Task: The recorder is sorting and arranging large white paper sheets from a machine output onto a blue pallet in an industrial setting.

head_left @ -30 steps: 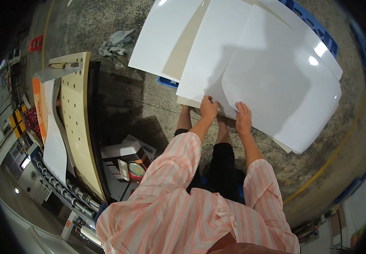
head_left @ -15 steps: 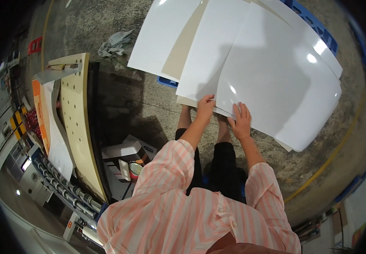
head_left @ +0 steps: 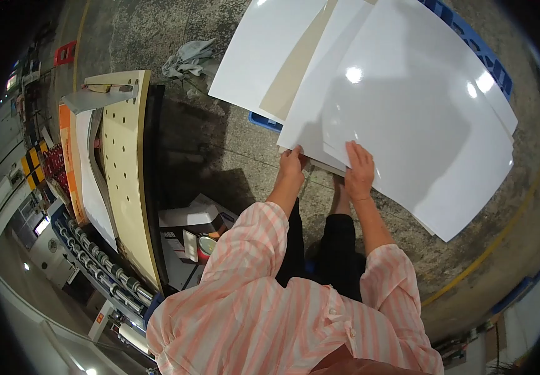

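Large glossy white sheets point(head_left: 401, 106) lie fanned out in a loose stack in front of me, with a beige layer point(head_left: 298, 62) showing between them. At the near left corner, my left hand point(head_left: 291, 167) is closed on the edge of a lower white sheet point(head_left: 310, 119), its fingertips at the rim. To its right, my right hand point(head_left: 360, 170) grips the near edge of the top sheet, fingers together on the surface and thumb out of sight. How many layers each hand holds I cannot tell.
Blue crates point(head_left: 473, 44) show under the stack's edges. On the left stand a cream board with holes point(head_left: 123, 156), a cardboard box point(head_left: 191, 217) and a roller machine point(head_left: 104, 262). A grey cloth point(head_left: 190, 59) lies on the floor.
My left hand has moved left, from beside the top sheet's corner to the lower sheet's corner. My right hand's fingers have drawn together at the edge. The view has shifted slightly.
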`<state>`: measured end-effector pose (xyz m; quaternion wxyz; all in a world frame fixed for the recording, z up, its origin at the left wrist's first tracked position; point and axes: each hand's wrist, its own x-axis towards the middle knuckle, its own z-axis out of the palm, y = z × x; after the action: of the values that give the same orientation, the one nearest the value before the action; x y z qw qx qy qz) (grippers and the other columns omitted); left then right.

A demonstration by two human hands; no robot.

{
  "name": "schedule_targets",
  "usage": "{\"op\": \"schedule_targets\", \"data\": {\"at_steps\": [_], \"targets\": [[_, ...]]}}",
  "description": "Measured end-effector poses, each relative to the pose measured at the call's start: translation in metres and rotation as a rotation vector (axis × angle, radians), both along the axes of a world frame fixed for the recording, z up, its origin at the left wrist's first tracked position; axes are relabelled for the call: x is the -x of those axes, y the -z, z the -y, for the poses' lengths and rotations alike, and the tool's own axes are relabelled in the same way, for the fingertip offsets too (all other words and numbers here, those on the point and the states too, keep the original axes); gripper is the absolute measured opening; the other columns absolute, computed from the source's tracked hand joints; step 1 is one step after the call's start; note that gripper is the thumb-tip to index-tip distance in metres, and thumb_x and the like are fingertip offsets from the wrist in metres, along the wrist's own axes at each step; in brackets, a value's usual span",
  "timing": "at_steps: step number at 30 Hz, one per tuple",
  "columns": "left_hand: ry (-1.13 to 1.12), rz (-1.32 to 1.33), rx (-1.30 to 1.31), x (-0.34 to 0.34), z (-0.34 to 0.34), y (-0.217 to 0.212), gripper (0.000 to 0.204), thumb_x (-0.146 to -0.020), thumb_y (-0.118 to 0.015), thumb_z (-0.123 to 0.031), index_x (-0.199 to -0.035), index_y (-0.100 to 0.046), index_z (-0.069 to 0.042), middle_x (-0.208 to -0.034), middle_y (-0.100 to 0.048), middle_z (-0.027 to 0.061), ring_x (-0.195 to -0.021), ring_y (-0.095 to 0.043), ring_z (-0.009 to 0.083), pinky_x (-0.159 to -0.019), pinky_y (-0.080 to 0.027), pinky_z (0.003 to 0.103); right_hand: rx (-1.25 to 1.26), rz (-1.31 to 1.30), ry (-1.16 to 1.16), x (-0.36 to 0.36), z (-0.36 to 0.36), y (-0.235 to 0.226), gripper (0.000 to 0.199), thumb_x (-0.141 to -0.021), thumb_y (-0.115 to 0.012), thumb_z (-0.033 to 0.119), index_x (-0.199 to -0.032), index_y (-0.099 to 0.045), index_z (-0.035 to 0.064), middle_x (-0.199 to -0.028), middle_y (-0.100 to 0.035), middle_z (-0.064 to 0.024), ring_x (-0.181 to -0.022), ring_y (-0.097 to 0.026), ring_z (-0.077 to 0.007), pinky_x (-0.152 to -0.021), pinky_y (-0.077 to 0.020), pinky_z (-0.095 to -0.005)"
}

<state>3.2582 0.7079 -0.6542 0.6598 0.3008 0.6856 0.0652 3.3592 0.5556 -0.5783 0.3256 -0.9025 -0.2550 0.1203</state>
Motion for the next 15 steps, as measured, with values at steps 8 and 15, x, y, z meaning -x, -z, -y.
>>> {"op": "schedule_targets", "data": {"at_steps": [8,15], "targets": [[0.459,0.366,-0.041,-0.004,0.022,-0.066,0.019,-0.08,-0.055,-0.009,-0.096,-0.056,0.001,-0.083,-0.06,0.0048,-0.074,-0.058,0.014,-0.067,-0.048,0.027,0.141,-0.057,-0.096,0.037,-0.02,0.011,0.056,-0.068,-0.062,0.008,-0.12,-0.042,0.0079,-0.12,-0.042,-0.0108,-0.106,-0.042,-0.0293,-0.088,-0.0346,-0.041],[0.661,0.034,-0.595,0.015,-0.025,-0.035,0.054,-0.072,-0.062,-0.008,-0.118,-0.038,0.006,-0.113,-0.046,0.0174,-0.099,-0.048,0.0241,-0.08,-0.042,0.033,-0.133,-0.448,0.562,-0.009,0.01,-0.027,0.03,-0.078,-0.052,0.004,-0.108,-0.053,0.0013,-0.1,-0.056,-0.0148,-0.091,-0.054,-0.0297,-0.079,-0.0427,-0.0333]]}}
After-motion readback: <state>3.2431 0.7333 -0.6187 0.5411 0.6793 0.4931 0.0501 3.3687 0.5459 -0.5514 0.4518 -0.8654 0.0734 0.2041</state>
